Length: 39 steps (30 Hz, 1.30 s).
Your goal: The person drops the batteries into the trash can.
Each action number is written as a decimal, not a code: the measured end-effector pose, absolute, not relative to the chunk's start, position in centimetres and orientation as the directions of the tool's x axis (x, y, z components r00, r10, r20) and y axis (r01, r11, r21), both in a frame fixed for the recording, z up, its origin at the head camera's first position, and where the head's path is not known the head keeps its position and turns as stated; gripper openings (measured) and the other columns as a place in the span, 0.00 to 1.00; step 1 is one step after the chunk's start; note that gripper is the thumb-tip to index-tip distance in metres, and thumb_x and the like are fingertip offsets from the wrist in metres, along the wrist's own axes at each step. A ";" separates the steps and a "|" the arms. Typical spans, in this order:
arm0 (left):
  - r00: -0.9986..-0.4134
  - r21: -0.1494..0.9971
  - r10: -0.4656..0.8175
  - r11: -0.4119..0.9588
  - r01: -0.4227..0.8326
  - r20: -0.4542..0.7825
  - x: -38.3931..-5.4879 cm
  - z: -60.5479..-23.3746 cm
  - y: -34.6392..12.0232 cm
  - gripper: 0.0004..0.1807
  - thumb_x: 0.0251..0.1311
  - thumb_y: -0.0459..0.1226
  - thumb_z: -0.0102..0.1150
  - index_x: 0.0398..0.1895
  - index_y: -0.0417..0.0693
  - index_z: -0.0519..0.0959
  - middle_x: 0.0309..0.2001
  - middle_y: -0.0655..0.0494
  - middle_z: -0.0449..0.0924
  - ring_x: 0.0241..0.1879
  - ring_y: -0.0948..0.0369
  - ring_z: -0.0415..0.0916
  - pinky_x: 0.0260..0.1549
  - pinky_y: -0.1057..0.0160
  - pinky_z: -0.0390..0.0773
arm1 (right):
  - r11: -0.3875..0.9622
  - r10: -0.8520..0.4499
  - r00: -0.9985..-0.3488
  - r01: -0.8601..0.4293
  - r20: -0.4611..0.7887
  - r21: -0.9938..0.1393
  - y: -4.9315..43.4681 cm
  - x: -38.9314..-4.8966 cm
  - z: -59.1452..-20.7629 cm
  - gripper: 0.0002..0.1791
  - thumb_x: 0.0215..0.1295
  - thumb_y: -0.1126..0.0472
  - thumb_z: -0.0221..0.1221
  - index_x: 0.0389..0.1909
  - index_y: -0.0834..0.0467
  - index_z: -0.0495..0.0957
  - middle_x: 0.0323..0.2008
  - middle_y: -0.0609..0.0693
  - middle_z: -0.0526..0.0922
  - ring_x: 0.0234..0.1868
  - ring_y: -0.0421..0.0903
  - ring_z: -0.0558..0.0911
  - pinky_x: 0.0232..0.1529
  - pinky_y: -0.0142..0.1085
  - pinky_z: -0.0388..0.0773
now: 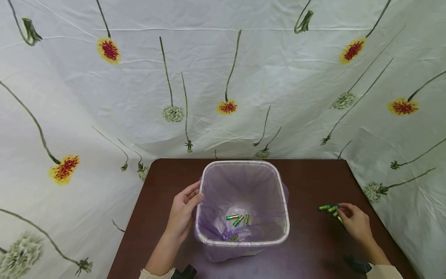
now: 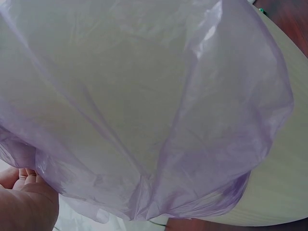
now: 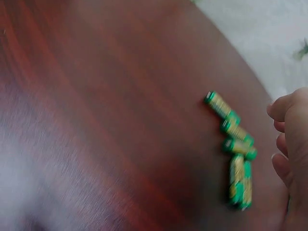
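A square trash bin [image 1: 286, 217] lined with a thin purple bag [image 2: 216, 168] stands upright on the table. My left hand [image 1: 182, 211] holds its left side, thumb at the rim and fingers on the outer wall. Several green and yellow batteries [image 1: 239, 221] lie scattered on the bag at the bottom. To the right of the bin, my right hand [image 1: 357, 223] hovers beside several more green batteries [image 1: 324, 207] on the tabletop. In the right wrist view these batteries [image 3: 234, 132] form a loose row, apart from the loosely bent fingers [image 3: 284, 108], which hold nothing.
The dark brown wooden table [image 1: 313, 178] has a rounded back left corner. White cloth [image 1: 139, 85] with printed flowers hangs behind and along both sides. Dark bands [image 1: 186, 272] sit at both wrists.
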<state>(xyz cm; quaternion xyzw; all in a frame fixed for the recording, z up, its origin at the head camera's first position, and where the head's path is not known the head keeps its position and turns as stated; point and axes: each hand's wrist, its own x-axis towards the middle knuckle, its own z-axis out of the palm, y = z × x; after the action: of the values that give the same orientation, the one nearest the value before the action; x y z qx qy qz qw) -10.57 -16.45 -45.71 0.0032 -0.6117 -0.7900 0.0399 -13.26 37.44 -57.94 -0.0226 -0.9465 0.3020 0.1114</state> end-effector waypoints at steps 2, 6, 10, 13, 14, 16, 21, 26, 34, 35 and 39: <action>-0.997 0.967 -0.068 -0.247 0.059 0.043 -10.6 -45.7 -16.4 0.25 0.68 0.24 0.56 0.67 0.23 0.70 0.46 0.43 0.81 0.44 0.59 0.78 0.44 0.65 0.78 | 0.822 0.141 -0.975 0.017 0.173 -0.570 37.9 -13.0 -58.7 0.12 0.69 0.66 0.64 0.50 0.68 0.82 0.39 0.60 0.84 0.35 0.54 0.81 0.31 0.41 0.75; -0.997 0.968 -0.065 -0.244 0.055 0.040 -10.6 -45.5 -16.4 0.25 0.68 0.24 0.56 0.67 0.23 0.70 0.47 0.43 0.81 0.45 0.59 0.78 0.45 0.65 0.78 | 0.832 0.199 -0.967 0.082 0.157 -0.549 38.6 -12.6 -59.9 0.11 0.68 0.67 0.63 0.48 0.68 0.82 0.38 0.60 0.84 0.35 0.56 0.82 0.31 0.44 0.74; -0.997 0.971 -0.073 -0.235 0.045 0.029 -10.4 -45.5 -16.6 0.25 0.68 0.24 0.56 0.67 0.23 0.70 0.47 0.43 0.81 0.45 0.60 0.78 0.45 0.65 0.78 | 0.827 0.216 -0.968 0.111 0.130 -0.551 38.9 -12.2 -60.8 0.12 0.67 0.67 0.63 0.48 0.68 0.82 0.38 0.60 0.85 0.37 0.58 0.83 0.33 0.48 0.75; -0.997 0.972 -0.079 -0.230 0.041 0.024 -10.4 -45.6 -16.7 0.25 0.67 0.24 0.56 0.67 0.24 0.70 0.47 0.42 0.80 0.45 0.59 0.78 0.45 0.65 0.78 | 0.825 0.205 -0.972 0.109 0.114 -0.554 38.9 -12.1 -61.2 0.12 0.68 0.66 0.63 0.48 0.69 0.82 0.38 0.61 0.85 0.39 0.60 0.83 0.37 0.54 0.76; -0.997 0.972 -0.079 -0.231 0.041 0.023 -10.4 -45.6 -16.7 0.25 0.67 0.24 0.56 0.67 0.24 0.70 0.47 0.41 0.80 0.45 0.59 0.78 0.45 0.65 0.78 | 0.826 0.202 -0.973 0.107 0.112 -0.553 38.9 -12.1 -61.3 0.12 0.68 0.66 0.63 0.48 0.70 0.82 0.38 0.61 0.85 0.39 0.61 0.83 0.39 0.56 0.76; -0.997 0.972 -0.075 -0.233 0.040 0.023 -10.5 -45.8 -16.7 0.25 0.68 0.24 0.56 0.67 0.25 0.70 0.48 0.39 0.80 0.45 0.58 0.78 0.45 0.65 0.78 | 0.826 0.197 -0.975 0.111 0.099 -0.553 38.9 -12.2 -61.5 0.13 0.68 0.66 0.63 0.48 0.71 0.81 0.38 0.62 0.84 0.39 0.62 0.83 0.40 0.59 0.75; -0.997 0.969 -0.075 -0.243 0.038 0.020 -10.6 -45.9 -16.6 0.25 0.68 0.24 0.56 0.68 0.26 0.71 0.50 0.37 0.79 0.46 0.57 0.79 0.45 0.64 0.79 | 0.822 0.194 -0.980 0.142 0.035 -0.552 38.9 -12.5 -61.8 0.13 0.68 0.66 0.63 0.48 0.72 0.81 0.38 0.63 0.84 0.41 0.63 0.82 0.44 0.61 0.74; -0.997 0.967 -0.069 -0.252 0.037 0.021 -10.7 -45.9 -16.5 0.25 0.68 0.24 0.55 0.68 0.26 0.70 0.49 0.37 0.80 0.45 0.57 0.79 0.44 0.64 0.80 | 0.836 0.175 -0.984 0.125 0.043 -0.535 38.9 -12.5 -61.8 0.13 0.66 0.67 0.66 0.46 0.72 0.81 0.37 0.61 0.84 0.39 0.62 0.82 0.44 0.61 0.74; -0.998 0.967 -0.065 -0.254 0.036 0.020 -10.6 -45.9 -16.5 0.25 0.68 0.24 0.55 0.68 0.25 0.70 0.49 0.39 0.80 0.45 0.58 0.79 0.44 0.64 0.80 | 0.863 0.151 -0.980 0.068 0.128 -0.501 38.8 -12.0 -62.3 0.10 0.62 0.68 0.68 0.41 0.70 0.84 0.33 0.57 0.84 0.36 0.60 0.82 0.41 0.60 0.74; -0.998 0.967 -0.064 -0.252 0.039 0.023 -10.5 -45.9 -16.5 0.25 0.68 0.24 0.55 0.68 0.25 0.69 0.49 0.39 0.80 0.45 0.58 0.79 0.44 0.64 0.80 | 0.864 0.155 -0.979 0.069 0.133 -0.499 38.7 -12.0 -62.4 0.09 0.62 0.68 0.68 0.41 0.69 0.85 0.33 0.57 0.84 0.36 0.60 0.82 0.41 0.60 0.74; -0.998 0.967 -0.066 -0.250 0.040 0.025 -10.6 -45.9 -16.5 0.25 0.68 0.24 0.55 0.68 0.25 0.70 0.48 0.40 0.80 0.45 0.58 0.79 0.44 0.64 0.80 | 0.863 0.158 -0.978 0.069 0.138 -0.500 38.7 -12.0 -62.6 0.10 0.62 0.68 0.68 0.42 0.69 0.85 0.34 0.58 0.84 0.36 0.60 0.83 0.41 0.60 0.74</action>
<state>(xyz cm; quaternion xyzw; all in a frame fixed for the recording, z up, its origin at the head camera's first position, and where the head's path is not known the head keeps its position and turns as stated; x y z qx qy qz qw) -10.57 -16.48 -45.86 0.0104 -0.6113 -0.7906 0.0336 -12.02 38.71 -62.58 -0.0590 -0.9612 0.2548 0.0874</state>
